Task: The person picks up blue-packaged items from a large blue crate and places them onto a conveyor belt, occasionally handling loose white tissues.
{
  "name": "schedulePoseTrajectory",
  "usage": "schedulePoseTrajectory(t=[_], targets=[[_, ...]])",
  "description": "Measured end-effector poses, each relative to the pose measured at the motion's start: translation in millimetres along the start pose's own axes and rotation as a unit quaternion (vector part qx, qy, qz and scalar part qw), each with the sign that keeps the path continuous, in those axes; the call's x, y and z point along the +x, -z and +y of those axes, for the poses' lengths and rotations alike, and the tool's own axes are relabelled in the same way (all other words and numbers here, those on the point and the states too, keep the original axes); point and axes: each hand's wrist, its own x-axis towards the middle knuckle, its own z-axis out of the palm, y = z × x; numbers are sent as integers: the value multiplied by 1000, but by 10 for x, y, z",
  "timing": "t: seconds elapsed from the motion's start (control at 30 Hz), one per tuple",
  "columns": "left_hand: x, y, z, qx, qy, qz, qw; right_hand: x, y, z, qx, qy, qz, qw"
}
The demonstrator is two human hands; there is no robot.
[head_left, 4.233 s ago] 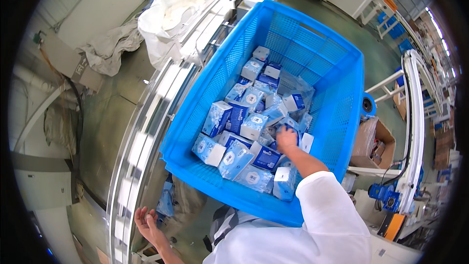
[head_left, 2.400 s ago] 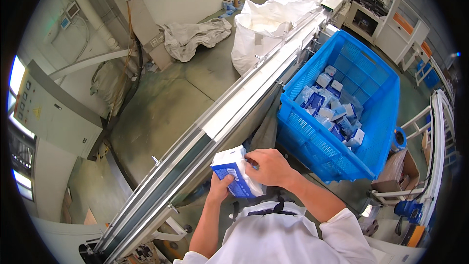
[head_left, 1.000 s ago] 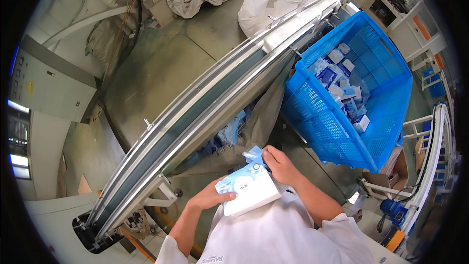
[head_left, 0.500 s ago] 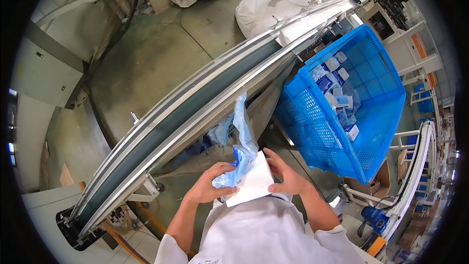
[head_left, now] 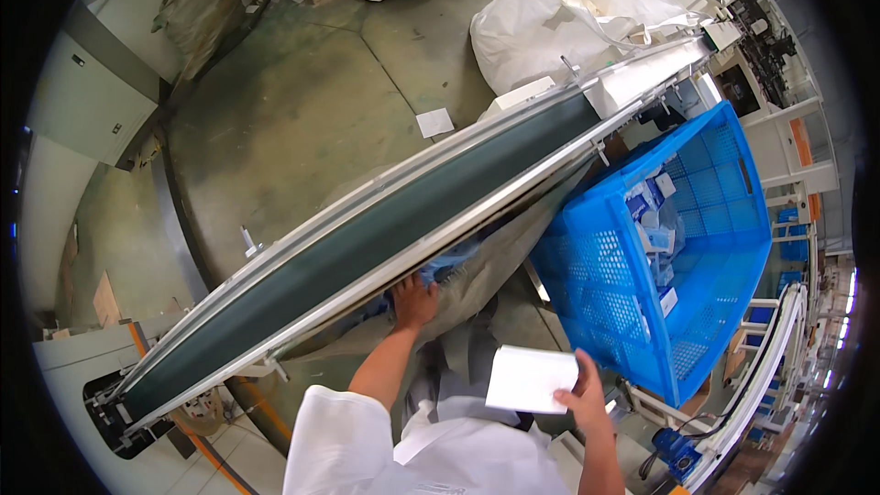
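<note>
My right hand [head_left: 584, 394] grips a plain white rectangular block [head_left: 532, 379], which looks like a stack of folded tissue, by its right end. My left hand [head_left: 414, 302] reaches under the near rail of the conveyor, fingers apart and holding nothing that I can see. Just beyond its fingertips, blue plastic film [head_left: 446, 264] lies in a greyish sack [head_left: 490, 268] hanging beneath the conveyor; the rail hides part of it.
A conveyor with a dark green belt [head_left: 367, 266] runs diagonally ahead. Right of it stands a blue perforated crate [head_left: 596, 266] holding several small white and blue packs [head_left: 655, 238]. Behind the conveyor are a large white sack [head_left: 522, 37] and a white sheet [head_left: 434, 122] on the floor.
The blue plastic wrapper has come away from the white block. My left hand has let go and moved forward under the conveyor; my right hand has carried the block rightward. The view has shifted.
</note>
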Motion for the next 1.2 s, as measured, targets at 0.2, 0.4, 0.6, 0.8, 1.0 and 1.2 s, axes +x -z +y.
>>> schedulePoseTrajectory(t=[0.2,0.4,0.6,0.8,1.0,1.2], targets=[[644,-667,-529,-293,114,-124,941,-82,245,325,-6,-110,-15,994],[433,-826,-626,-23,163,-361,918,217,112,54,9,5,7,1000],[-506,1563,643,-304,-67,-119,943,203,-214,-725,-44,225,67,971],[-1108,2720,1314,-845,107,-273,446,200,-823,-981,-401,598,97,687],[-1092,2868,1253,-722,-48,-216,656,-213,-949,-1038,-245,486,-15,839],[-1445,2934,1185,-631,-165,-146,743,-4,-1130,-857,26,264,-193,945]])
